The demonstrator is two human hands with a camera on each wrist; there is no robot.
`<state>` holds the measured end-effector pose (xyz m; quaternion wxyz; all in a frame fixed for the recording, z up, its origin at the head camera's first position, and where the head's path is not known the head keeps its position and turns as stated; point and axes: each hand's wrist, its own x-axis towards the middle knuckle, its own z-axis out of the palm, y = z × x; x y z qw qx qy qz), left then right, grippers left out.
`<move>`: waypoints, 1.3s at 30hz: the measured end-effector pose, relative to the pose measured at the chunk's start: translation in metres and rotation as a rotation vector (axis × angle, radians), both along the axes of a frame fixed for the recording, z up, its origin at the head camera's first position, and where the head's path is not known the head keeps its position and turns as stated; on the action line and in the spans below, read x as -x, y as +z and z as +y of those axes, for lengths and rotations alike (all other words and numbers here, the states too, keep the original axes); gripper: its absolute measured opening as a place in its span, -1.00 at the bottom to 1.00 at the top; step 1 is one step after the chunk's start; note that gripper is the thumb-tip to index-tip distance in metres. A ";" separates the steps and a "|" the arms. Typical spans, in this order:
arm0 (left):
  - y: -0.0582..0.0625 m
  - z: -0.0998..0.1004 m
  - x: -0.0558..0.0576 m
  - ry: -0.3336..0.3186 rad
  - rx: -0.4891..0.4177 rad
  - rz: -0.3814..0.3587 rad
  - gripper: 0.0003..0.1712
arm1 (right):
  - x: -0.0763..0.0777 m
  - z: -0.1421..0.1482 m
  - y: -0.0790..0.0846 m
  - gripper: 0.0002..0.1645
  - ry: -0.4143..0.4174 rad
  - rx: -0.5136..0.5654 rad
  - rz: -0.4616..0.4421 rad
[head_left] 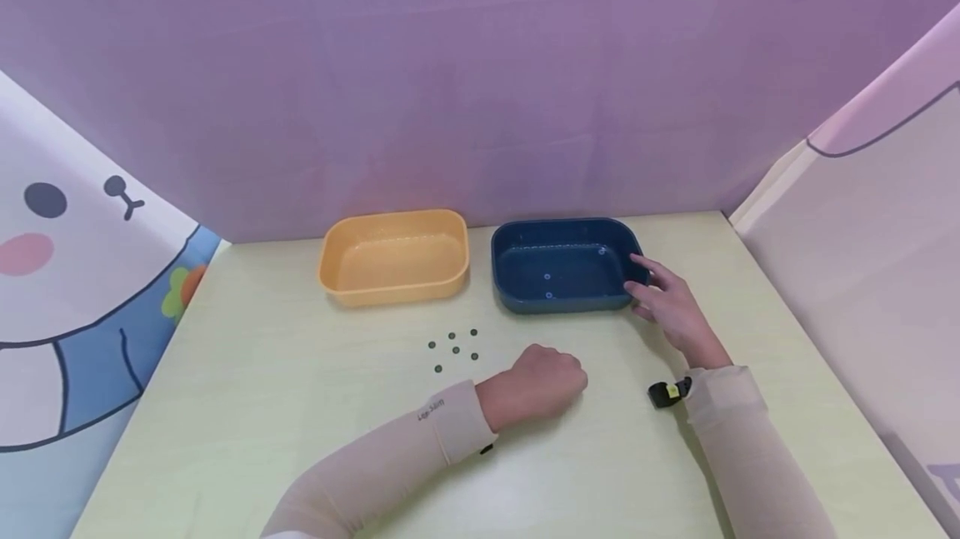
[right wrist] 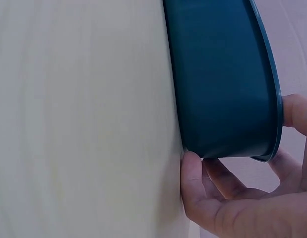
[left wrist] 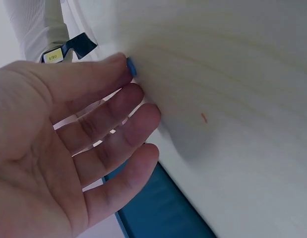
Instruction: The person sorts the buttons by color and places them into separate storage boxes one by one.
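My left hand (head_left: 543, 381) is low over the middle of the table, its back to the head camera. In the left wrist view, its thumb and forefinger pinch a small blue round piece (left wrist: 131, 67), seen edge-on; the other fingers are loosely bent. At the right end of the dark blue bin (head_left: 570, 306), my right hand (head_left: 675, 310) grips the rim and outer wall. Three small blue rings (head_left: 602, 251) lie on the bin's floor. Several small dark round pieces (head_left: 456, 350) are spread on the table left of my left hand.
A yellow bin (head_left: 393, 297) stands left of the blue bin, a narrow gap between them. Behind both rises a purple cloth wall (head_left: 480, 89). Printed panels (head_left: 82, 289) bound the pale table (head_left: 225, 406) on both sides. A black strap (head_left: 667, 393) hangs at my right wrist.
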<state>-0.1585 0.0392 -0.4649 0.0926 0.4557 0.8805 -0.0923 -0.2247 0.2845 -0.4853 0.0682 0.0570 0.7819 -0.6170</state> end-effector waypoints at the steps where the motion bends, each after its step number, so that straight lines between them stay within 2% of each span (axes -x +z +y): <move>1: -0.001 0.000 0.000 -0.004 0.003 0.010 -0.77 | 0.000 0.000 0.000 -0.22 -0.001 0.001 0.002; 14: -0.005 -0.005 0.003 0.000 -0.085 -0.012 -0.81 | 0.002 0.000 -0.002 -0.23 -0.003 0.002 0.007; 24: -0.008 -0.002 0.003 0.011 -0.039 -0.015 -0.86 | 0.002 -0.001 -0.004 -0.22 -0.013 0.020 0.012; 31: -0.009 -0.009 0.006 -0.025 -0.154 -0.023 -0.84 | 0.001 0.000 -0.003 -0.22 -0.011 0.025 0.010; 34: -0.006 -0.012 0.011 -0.031 -0.196 -0.041 -0.82 | 0.001 0.000 -0.003 -0.22 -0.008 0.027 0.008; 39: 0.002 -0.016 0.023 0.001 -0.237 -0.079 -0.83 | 0.002 0.000 -0.003 -0.21 -0.005 0.030 -0.002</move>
